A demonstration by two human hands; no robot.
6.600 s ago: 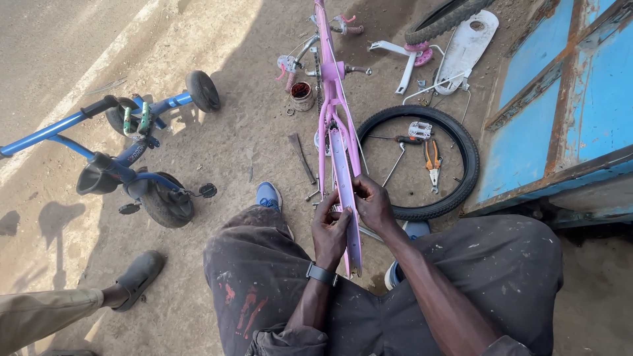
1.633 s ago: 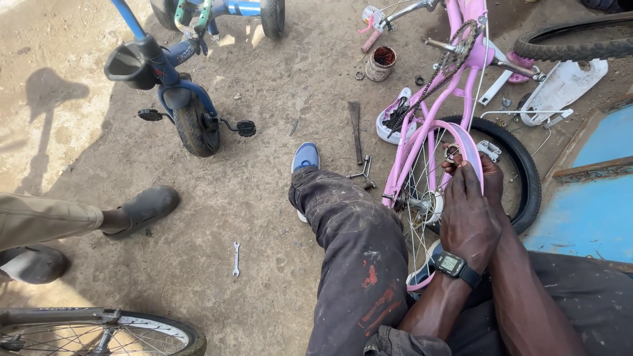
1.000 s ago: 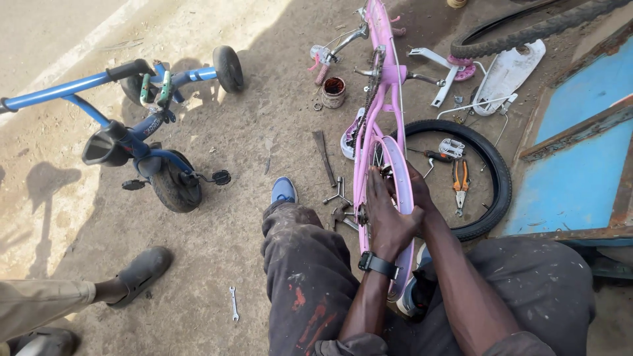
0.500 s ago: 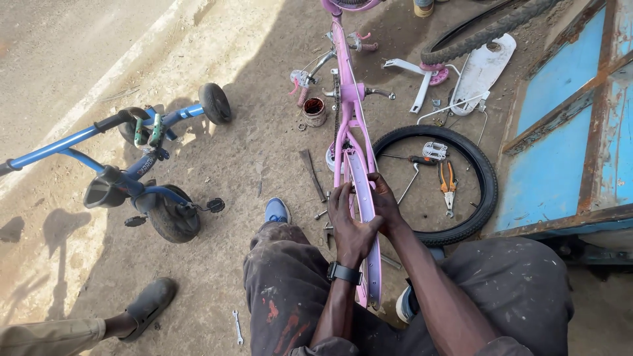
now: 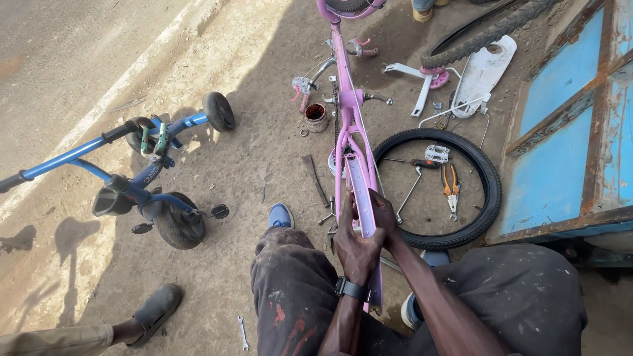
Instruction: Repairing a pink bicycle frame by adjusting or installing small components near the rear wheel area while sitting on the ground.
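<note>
The person is sitting on the sandy ground with a pink bicycle frame (image 5: 349, 118) lying lengthwise between the knees, its far end reaching to the top of the view. Both hands are gripping the near part of the frame, where a pale lilac mudguard (image 5: 361, 204) is running along it: the left hand (image 5: 356, 240), wearing a dark watch on its wrist, is closing around the left side, and the right hand (image 5: 384, 214) is wrapping its fingers over the right side, just beyond the left hand and touching it. To the right of the frame a black tyre (image 5: 484, 178) is lying flat, with orange-handled pliers (image 5: 451, 188), a pedal and a screwdriver resting inside its ring. A small rusty tin (image 5: 316, 117) is standing just left of the frame, farther off. A blue tricycle (image 5: 142, 191) is standing well apart on the left. A small spanner (image 5: 242, 331) is lying on the ground near the left knee, and another person's dark shoe (image 5: 155, 308) is showing at the near left.
</note>
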